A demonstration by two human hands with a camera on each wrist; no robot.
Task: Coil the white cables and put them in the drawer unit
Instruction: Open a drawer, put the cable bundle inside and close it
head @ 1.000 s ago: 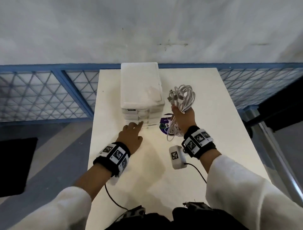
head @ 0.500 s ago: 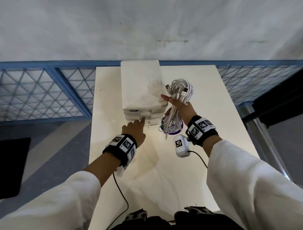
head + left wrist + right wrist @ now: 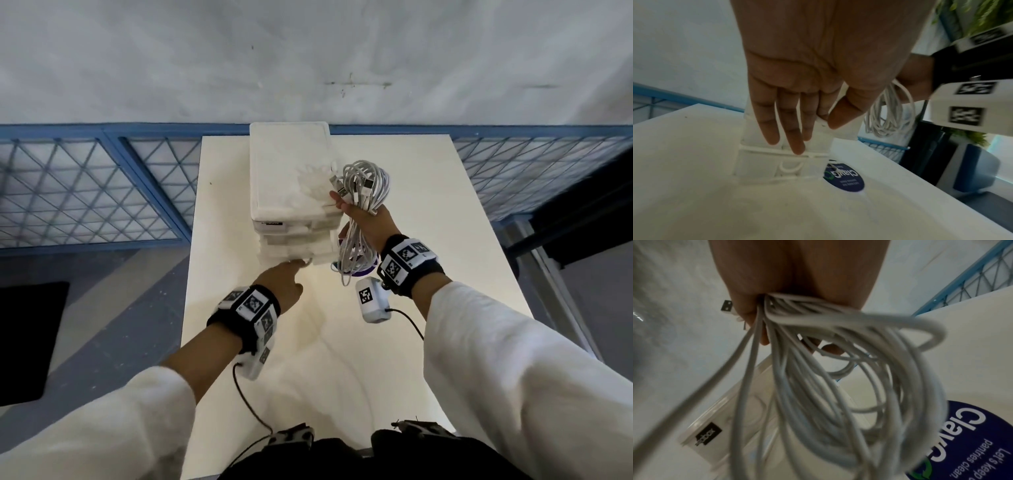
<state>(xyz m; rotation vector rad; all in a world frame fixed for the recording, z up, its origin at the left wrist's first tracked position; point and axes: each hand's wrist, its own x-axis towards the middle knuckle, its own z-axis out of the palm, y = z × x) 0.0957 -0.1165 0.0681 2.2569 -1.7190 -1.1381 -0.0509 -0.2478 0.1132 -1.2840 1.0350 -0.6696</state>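
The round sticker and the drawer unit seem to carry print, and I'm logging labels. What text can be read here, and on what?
"Let's keep ... pantries clean.": round blue sticker on the table; upside down, partly cut off.
Large white brand word on the same sticker: starts "Cla", rest unclear.
Small black label on the drawer unit: too blurred to read.
Wristband markers: patterns only, no words.

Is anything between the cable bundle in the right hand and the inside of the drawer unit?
Yes: the drawers themselves. Every drawer front of the drawer unit looks closed, with the left hand just at the lowest front. The right hand holds the coiled white cables beside the unit; nothing else intervenes.
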